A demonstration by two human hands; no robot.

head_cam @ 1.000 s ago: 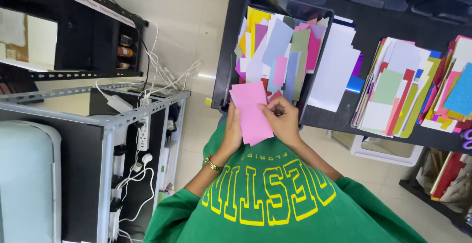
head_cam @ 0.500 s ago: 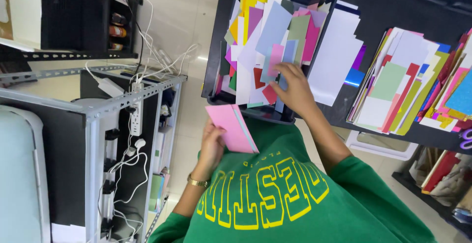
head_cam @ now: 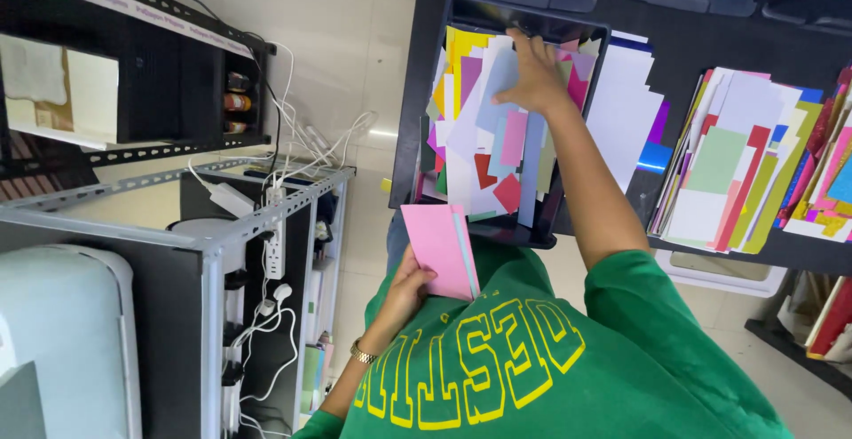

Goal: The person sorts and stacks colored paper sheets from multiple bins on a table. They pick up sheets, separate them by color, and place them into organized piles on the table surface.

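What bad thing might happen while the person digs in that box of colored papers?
1. The right hand presses into loose, overlapping paper scraps in the black tray; some might slide out over the tray's edge onto the floor.
2. The left hand pinches the pink sheets only at one lower corner, so they may bend or slip.
3. Paper edges could nick a finger.

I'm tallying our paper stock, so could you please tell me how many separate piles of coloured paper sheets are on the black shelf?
3: mixed sheets in the black tray, the white-topped stack beside it, and the fanned stack at right; others may be hidden.
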